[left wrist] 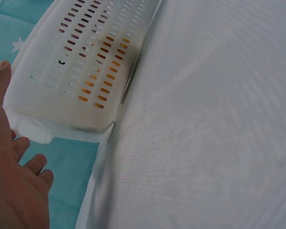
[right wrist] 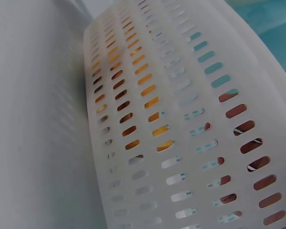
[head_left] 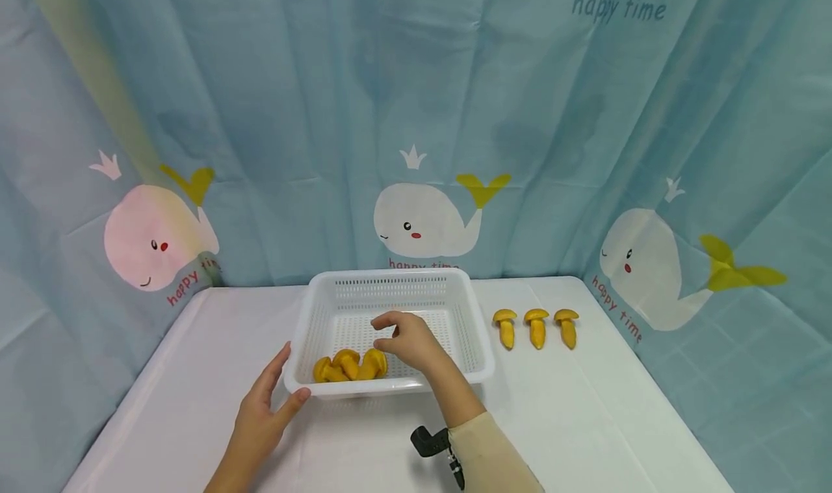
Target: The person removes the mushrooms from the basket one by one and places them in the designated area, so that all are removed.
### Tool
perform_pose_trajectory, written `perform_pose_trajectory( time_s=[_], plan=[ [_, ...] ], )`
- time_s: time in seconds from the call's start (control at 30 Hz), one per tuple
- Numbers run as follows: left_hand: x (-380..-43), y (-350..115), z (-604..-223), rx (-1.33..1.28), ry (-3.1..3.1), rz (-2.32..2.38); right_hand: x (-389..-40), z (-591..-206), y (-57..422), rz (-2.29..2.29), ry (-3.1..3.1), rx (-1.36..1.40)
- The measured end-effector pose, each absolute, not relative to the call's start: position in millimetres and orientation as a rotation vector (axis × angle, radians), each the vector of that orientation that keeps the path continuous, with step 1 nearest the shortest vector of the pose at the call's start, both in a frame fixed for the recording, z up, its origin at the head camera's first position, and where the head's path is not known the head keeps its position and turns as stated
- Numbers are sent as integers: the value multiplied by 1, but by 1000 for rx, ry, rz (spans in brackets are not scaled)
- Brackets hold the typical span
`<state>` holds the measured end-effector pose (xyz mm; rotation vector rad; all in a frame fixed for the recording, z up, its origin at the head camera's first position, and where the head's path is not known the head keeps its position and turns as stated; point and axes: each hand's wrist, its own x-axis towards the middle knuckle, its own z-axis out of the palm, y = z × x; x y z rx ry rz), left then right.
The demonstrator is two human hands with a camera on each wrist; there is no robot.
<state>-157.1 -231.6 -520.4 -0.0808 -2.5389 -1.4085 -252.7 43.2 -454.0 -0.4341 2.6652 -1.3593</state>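
Note:
A white slotted plastic basket (head_left: 481,334) stands on the white-covered table. Three yellow toy mushrooms (head_left: 347,363) lie together in its front left part. Over the basket is my right hand (head_left: 409,341), its thumb and index finger bent with a gap between them and the thumb tip just above the rightmost of these mushrooms. My left hand (head_left: 260,413) is at the front left corner, fingers extended along the side and thumb at the front rim. Through the slots of the basket wall (right wrist: 181,109), the right wrist view shows yellow mushrooms and parts of the right hand.
Right of the basket, three more yellow mushrooms (head_left: 536,327) lie in a row, caps toward the back. A blue curtain (head_left: 312,154) with whale prints encloses the table (head_left: 585,421) at the back and sides. A black device (head_left: 429,442) is at the right wrist.

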Motion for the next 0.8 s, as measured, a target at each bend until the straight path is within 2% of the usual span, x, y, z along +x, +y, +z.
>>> perform_pose_trajectory(
  time_s=[0.8],
  plan=[
    [-160, -232, -521, -111, -2515, -1436, -256, -460, 40, -1115, 2574, -267]
  ],
)
